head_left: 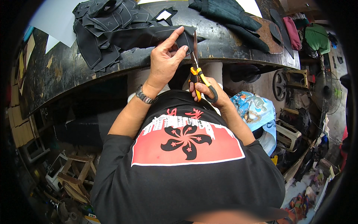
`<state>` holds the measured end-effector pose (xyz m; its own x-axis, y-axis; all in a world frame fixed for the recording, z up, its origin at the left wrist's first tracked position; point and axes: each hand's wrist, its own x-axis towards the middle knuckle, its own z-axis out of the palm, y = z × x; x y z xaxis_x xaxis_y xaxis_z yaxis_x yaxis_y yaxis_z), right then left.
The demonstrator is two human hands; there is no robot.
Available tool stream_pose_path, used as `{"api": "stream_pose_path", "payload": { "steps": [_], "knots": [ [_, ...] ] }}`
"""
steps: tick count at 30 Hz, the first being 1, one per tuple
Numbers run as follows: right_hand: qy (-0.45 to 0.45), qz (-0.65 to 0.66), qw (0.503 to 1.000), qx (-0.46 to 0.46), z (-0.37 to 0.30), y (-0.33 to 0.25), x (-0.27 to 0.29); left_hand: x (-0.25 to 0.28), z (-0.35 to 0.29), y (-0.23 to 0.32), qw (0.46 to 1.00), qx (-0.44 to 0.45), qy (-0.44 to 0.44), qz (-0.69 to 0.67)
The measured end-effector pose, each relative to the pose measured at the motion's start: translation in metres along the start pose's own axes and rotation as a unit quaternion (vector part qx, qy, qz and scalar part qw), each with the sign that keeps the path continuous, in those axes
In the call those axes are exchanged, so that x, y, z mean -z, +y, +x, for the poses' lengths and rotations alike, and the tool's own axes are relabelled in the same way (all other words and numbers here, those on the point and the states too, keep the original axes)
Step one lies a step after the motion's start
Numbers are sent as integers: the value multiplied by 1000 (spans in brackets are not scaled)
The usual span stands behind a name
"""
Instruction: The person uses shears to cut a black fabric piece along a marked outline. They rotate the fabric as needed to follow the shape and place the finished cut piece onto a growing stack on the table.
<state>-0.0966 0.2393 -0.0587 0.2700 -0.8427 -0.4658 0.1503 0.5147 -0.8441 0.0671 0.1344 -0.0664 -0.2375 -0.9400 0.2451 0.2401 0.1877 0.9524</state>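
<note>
My right hand (pixel 209 89) is wrapped round the handles of a pair of scissors (pixel 200 77) with yellow-orange and black grips. Their metal blades point away from me and lie against the right end of a black fabric strip (pixel 140 37) marked with thin pale lines. Just left of the blades, my left hand (pixel 165 61) pinches that strip, with index finger and thumb on its face and the other fingers partly hidden. To the left, the strip runs up to a heap of cut black fabric pieces (pixel 108 20), several with pale outlines.
The dark, worn table (pixel 67 71) has its curved front edge before me. Folded dark cloth (pixel 227 16) and a brown board (pixel 268 33) lie at the right. A patterned blue cloth (pixel 257 115), a plastic stool (pixel 287 135) and a fan (pixel 328 91) stand on the right side; a wooden stool (pixel 76 173) is lower left.
</note>
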Motion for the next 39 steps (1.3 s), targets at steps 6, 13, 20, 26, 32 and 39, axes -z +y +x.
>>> {"api": "stream_pose_path", "payload": {
  "steps": [6,13,20,26,32,39],
  "knots": [
    [19,-22,999,-23,0,-1,0,0,-2,1,1000,9,-4,-9],
    [15,-44,999,-13,2,3,0,0,-2,1,1000,11,-2,-6],
    [51,-24,998,-21,0,6,-3,0,-2,0,1000,18,4,-13],
    [56,-2,998,-19,0,10,-4,0,-2,6,1000,17,6,-1],
    [82,3,996,-27,2,13,-7,2,1,7,1000,18,5,-4],
    [88,-39,994,-44,1,10,-9,2,1,6,1000,3,6,16]
  ]
}}
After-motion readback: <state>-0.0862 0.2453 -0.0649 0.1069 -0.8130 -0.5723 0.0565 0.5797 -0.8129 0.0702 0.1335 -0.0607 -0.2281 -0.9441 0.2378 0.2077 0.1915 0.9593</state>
